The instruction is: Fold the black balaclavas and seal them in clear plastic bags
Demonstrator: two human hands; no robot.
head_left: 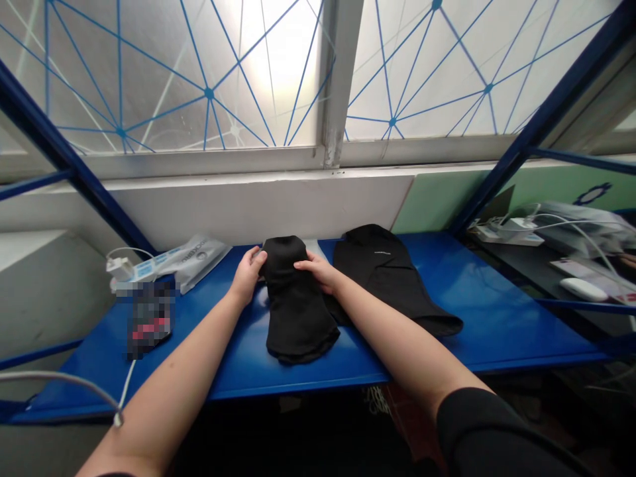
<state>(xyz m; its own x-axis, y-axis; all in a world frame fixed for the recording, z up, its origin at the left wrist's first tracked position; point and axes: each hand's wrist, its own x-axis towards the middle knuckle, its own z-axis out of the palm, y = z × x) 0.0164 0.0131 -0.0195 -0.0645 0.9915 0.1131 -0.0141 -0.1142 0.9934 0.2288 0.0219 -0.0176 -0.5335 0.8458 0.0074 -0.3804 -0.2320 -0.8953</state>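
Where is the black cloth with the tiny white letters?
In the head view, the lettered black cloth lies on the blue shelf, just right of the other black cloth and beside the person's right hand.

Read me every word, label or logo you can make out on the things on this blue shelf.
Grey plastic pouch: dark print, too blurred to read.
Black fabric garment lying flat: small white print, too small to read.
Dark rectangular packet: pixelated, unreadable.
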